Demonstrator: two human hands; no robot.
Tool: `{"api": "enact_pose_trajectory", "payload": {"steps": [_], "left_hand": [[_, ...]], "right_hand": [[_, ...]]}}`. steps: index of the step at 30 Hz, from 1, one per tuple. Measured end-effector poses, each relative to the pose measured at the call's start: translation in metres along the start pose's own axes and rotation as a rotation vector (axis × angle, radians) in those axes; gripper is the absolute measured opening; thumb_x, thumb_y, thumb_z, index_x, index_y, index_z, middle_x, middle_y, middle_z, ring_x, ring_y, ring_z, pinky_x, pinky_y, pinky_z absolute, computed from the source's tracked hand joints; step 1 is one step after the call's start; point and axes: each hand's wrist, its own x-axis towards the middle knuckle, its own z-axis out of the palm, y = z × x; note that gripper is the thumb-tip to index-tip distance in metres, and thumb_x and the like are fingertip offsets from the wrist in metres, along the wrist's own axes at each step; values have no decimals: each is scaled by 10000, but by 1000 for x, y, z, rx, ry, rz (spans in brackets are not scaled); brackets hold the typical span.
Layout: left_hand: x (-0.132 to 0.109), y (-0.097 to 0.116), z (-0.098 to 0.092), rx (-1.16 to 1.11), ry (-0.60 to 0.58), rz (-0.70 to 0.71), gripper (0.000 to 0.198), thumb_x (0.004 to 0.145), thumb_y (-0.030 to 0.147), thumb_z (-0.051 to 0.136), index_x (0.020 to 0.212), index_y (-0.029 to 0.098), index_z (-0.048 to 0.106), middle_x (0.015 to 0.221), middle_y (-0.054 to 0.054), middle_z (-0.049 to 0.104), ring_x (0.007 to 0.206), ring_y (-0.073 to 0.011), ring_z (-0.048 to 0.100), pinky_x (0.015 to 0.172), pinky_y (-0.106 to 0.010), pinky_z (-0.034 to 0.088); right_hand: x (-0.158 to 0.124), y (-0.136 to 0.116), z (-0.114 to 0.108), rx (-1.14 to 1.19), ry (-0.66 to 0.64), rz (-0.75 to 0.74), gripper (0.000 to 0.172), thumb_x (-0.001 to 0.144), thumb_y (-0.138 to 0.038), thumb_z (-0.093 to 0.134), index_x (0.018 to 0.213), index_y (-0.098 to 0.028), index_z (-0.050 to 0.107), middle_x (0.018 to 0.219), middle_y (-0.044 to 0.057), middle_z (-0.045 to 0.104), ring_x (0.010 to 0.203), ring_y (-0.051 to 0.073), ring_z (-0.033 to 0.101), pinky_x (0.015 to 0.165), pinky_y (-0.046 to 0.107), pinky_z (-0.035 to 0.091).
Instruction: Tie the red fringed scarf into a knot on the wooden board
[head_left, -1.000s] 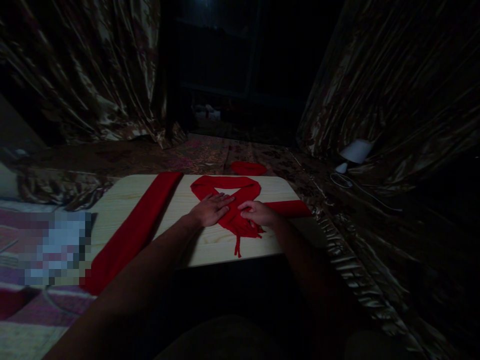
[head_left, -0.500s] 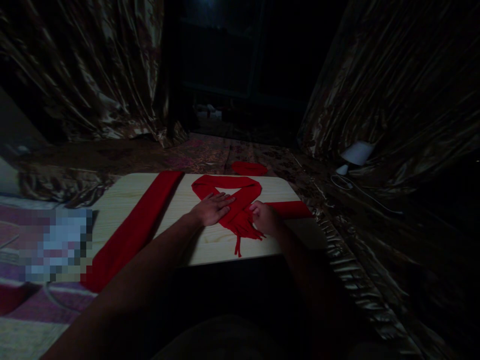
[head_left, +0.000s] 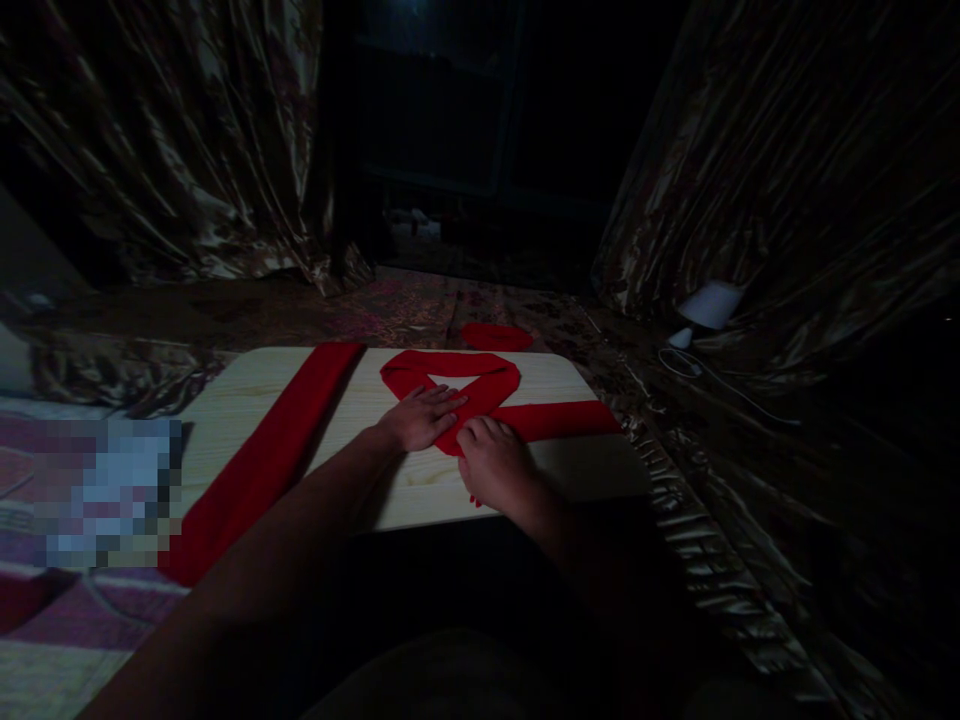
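Lying farthest left of the looped red scarf point(head_left: 480, 395), a striped cloth point(head_left: 75, 630) borders the wooden counter point(head_left: 358, 400); next comes a long red band point(head_left: 266, 465), slanting from the counter's far edge toward the lower left, where its near end passes the edge. Bare wood separates this band from the looped scarf. The left hand point(head_left: 420, 418) lies palm down on the scarf's left limb, its fingers extended, slightly parted and pointing right, with the forearm reaching in from the lower left. The looped scarf itself rests mid-counter, its top close to the far edge, with a red ring of cloth point(head_left: 495, 336) just beyond that edge. At the scarf's lower end, the right hand point(head_left: 495, 468) bends over the fabric, fingers curled downward; whether they pinch it cannot be told. The counter's near edge runs just below that hand. Right of the scarf, a red strip point(head_left: 566, 420) stretches to the counter's right edge, with open wood on its near side. A lamp point(head_left: 712, 304) stands well apart, farther right.
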Motion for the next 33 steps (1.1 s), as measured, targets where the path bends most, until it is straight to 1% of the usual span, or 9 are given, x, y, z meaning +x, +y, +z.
{"api": "enact_pose_trajectory", "payload": {"steps": [3,6,10,12,15,19,23,28,33], "left_hand": [[1,-1,1,-2,5,0,588,1024,521,219,1569,318,310,1623,-34,308,1508,-247,249,1212,-515,181],[1,-1,2,1,4,-2,596,1021,534,214,1564,313,326,1621,-34,314,1507,-248,249,1216,-507,174],[2,-2,2,8,-1,-2,595,1022,531,210,1562,312,330,1615,-29,328,1507,-241,249,1217,-504,169],[2,-2,3,7,-1,-5,592,1022,533,214,1560,316,332,1615,-25,329,1507,-239,248,1216,-502,176],[2,-2,3,1,11,-4,591,1020,540,220,1557,324,337,1611,-18,340,1506,-235,254,1217,-500,178],[2,-2,3,-9,15,-6,596,1017,547,221,1552,318,350,1606,-27,350,1501,-239,267,1215,-502,182],[1,-2,2,-4,16,2,606,1015,552,208,1555,314,348,1607,-31,349,1502,-231,265,1219,-493,176],[1,-1,1,-1,6,-8,605,1013,548,223,1552,306,356,1608,-30,345,1504,-234,259,1221,-493,169],[2,-2,3,-8,6,-5,598,1011,545,249,1551,312,356,1610,-42,336,1502,-245,264,1215,-516,175]], "right_hand": [[6,7,3,14,8,-4,176,864,-187,590,1028,-163,648,1080,117,640,1069,261,531,915,379,415],[16,24,3,133,15,-13,125,879,-170,575,961,-183,668,1058,84,651,1031,223,558,922,337,429],[33,48,0,269,-56,-81,241,854,-61,541,988,-192,692,1032,50,668,1000,174,596,915,277,445],[40,56,-3,268,-101,-130,292,839,-29,522,1004,-189,701,1024,49,681,1002,170,606,921,271,445],[44,62,-6,233,-134,-196,299,829,-33,519,1006,-182,708,1046,61,693,1026,179,611,938,278,442],[39,57,-11,179,-140,-215,268,807,-110,589,1044,-185,688,1077,65,680,1029,199,604,914,294,451],[29,39,-13,-10,-140,-187,261,845,-271,628,1078,-158,655,1097,116,655,1040,263,571,906,376,448],[23,20,-11,-169,-114,-120,256,919,-126,441,1091,-148,630,1095,154,637,1024,282,548,871,410,441],[26,24,-9,-183,-119,-45,297,938,-109,387,1132,-140,611,1102,179,612,1006,295,557,824,403,452]]}}
